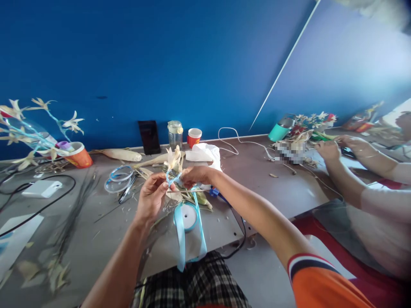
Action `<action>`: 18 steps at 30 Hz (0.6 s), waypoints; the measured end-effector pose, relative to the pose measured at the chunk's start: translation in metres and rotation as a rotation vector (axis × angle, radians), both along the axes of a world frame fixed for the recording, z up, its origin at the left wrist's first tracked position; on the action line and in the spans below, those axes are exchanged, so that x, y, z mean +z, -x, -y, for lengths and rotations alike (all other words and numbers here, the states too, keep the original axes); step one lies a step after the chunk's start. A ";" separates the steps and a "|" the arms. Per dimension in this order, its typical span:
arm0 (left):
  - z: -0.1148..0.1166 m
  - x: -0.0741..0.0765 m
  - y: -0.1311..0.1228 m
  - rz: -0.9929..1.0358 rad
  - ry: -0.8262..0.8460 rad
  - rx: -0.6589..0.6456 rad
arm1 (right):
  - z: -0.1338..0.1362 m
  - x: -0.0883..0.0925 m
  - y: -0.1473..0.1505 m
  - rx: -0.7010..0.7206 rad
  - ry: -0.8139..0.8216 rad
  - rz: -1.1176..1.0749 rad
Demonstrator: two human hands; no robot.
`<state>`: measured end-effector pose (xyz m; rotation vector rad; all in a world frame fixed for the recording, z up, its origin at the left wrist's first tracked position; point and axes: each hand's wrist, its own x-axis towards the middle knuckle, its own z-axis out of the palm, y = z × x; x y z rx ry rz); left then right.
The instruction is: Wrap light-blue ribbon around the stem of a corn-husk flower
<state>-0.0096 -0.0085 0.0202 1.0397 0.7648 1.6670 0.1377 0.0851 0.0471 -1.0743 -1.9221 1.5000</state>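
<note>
Blue wall (160,55) stands behind a gray-brown surface (253,171) scattered with husks, wires and small scraps. Near its front edge, between the hands and just above the surface, is a pale husk flower (173,158), upright, with light blue ribbon (181,244) crossing beneath its petals. The left hand (153,194) pinches it below the bloom, thumb against fingers. The right hand (195,176) is closed over the ribbon beside it; its fingertips are turned away, so I cannot tell whether it grips the stem too.

The flower should be very light, with dry, papery petals that would crease or tear easily; the firm place to hold is low, at the wrapped neck, rather than by the petals. The ribbon looks soft, smooth and likely a bit slippery, best kept taut close to the wrap. Its roll (189,217) lies flat below the hands, and a loose loop hangs over the front edge above plaid cloth (205,282).

The flower's lower end is lost behind fingers and loose husks (203,200). At left, more flowers (73,123) lean from an orange cup (81,157), some cut off by the frame. At right, a co-worker's hands (329,152) are blurred.
</note>
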 end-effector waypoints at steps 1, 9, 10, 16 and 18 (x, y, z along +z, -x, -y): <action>0.000 0.001 -0.001 0.007 0.023 0.002 | 0.002 -0.002 0.000 0.031 0.015 0.011; -0.001 0.001 -0.002 0.096 0.093 -0.052 | 0.021 -0.009 -0.007 -0.534 -0.287 -0.324; -0.001 0.001 -0.002 0.110 0.088 -0.066 | 0.026 -0.008 -0.010 -0.665 -0.384 -0.355; -0.002 -0.002 -0.002 0.188 0.039 -0.156 | 0.057 0.002 -0.011 -0.387 -0.721 -0.419; -0.002 -0.004 -0.001 0.189 0.040 -0.198 | 0.061 0.000 -0.003 -0.251 -0.656 -0.382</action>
